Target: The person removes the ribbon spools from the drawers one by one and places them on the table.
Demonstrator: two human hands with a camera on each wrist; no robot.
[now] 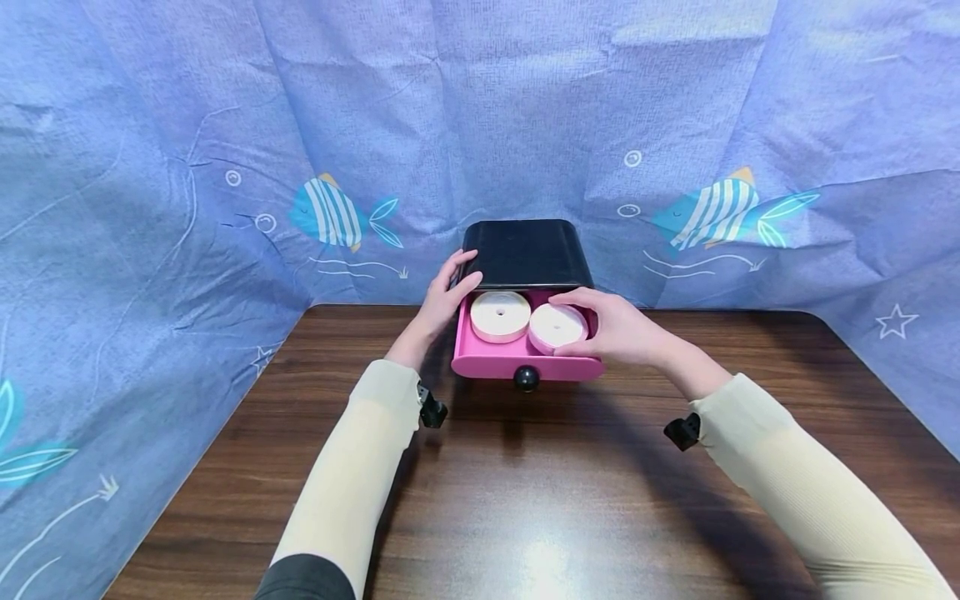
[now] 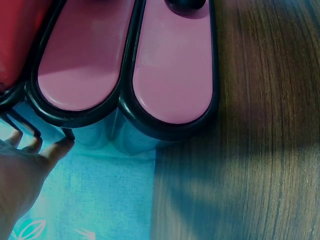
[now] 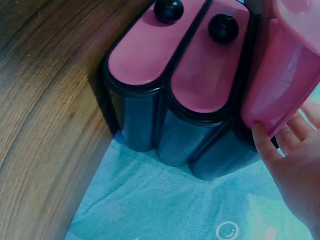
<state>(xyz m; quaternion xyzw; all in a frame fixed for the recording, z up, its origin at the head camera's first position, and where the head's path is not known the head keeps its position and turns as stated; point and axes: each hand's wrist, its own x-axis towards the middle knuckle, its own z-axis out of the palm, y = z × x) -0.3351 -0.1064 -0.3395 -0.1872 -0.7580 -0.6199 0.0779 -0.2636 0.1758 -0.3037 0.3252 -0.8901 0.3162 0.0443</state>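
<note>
A black drawer cabinet (image 1: 528,250) stands against the cloth, its pink drawer (image 1: 487,367) pulled out toward me. Two pale ribbon rolls lie flat inside: a cream ribbon roll (image 1: 501,310) at left and a pinkish-white ribbon roll (image 1: 557,321) at right. My right hand (image 1: 626,329) reaches over the drawer's right wall, thumb and index finger pinching the right roll by its edges. In the right wrist view, other fingers lie along the drawer's outer wall. My left hand (image 1: 438,304) rests with extended fingers on the cabinet's left side.
Two lower pink drawer fronts (image 3: 145,55), with black knobs (image 3: 223,28), are shut. A black round knob (image 1: 527,379) sticks out from the pulled-out drawer. Blue fish-patterned cloth (image 1: 525,125) hangs behind the brown wooden table (image 1: 300,400).
</note>
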